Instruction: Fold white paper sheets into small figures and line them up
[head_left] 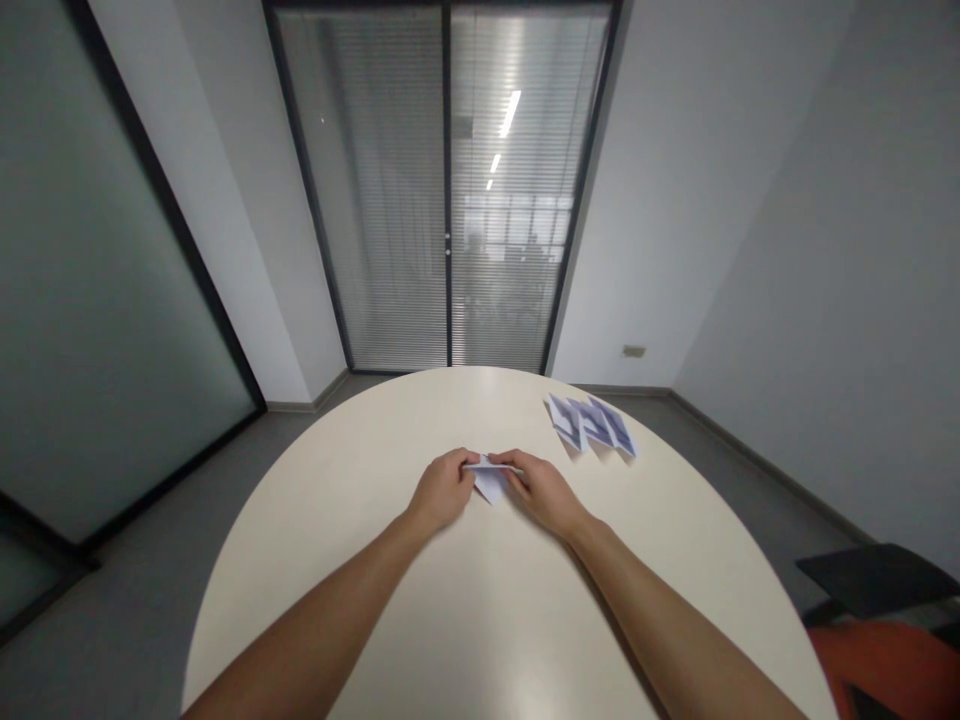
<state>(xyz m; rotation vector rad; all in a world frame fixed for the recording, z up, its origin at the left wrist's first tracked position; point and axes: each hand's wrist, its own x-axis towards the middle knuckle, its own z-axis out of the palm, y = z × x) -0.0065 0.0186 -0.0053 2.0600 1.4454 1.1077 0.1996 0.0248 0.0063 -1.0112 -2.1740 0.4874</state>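
Between my two hands is a small piece of folded white paper (491, 486), with a pointed corner hanging down toward me. My left hand (444, 488) is closed on its left end, thumb and fingers pinching the upper edge. At the right end, my right hand (541, 487) pinches the same edge. The paper is just above the table or touching it; I cannot tell which. Farther back to the right, several folded papers (592, 424) with purplish-blue print stand or lean in a row, overlapping one another.
A round, cream-coloured table (330, 560) spreads under my arms. At the lower right, beside its edge, is a chair with an orange seat (885, 665) and a black part (881, 578). Glass doors with blinds (397, 200) stand beyond the table.
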